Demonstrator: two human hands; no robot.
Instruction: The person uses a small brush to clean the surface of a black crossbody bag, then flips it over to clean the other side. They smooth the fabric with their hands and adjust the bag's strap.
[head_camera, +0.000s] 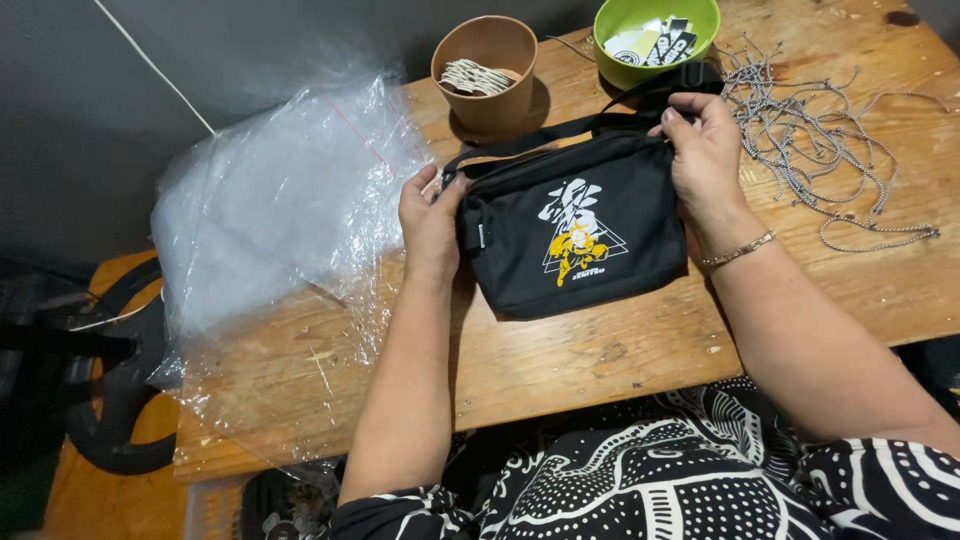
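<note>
A small black fabric pouch bag with a white and yellow printed emblem (575, 228) lies flat near the middle of the worn wooden plank table (600, 360), its front face upward. The left hand (430, 225) grips the bag's left end, fingers closed around the edge with the thumb on the front panel. The right hand (705, 150) grips the upper right corner, fingers curled together over the top edge (the fingertips sit where the strap joins the body). The black webbing strap (560, 130) runs from the left end along the top toward the far side of the table.

Behind the bag stand a brown round paper cup holding pale folded tags (486, 70) and a lime-green plastic bowl of black and white cards (655, 38). A loose tangle of silver ball chains (815, 150) lies to the right of the bowl, near the right hand. A stack of clear plastic bags (280, 200) covers the table's left end, overhanging the edge.
</note>
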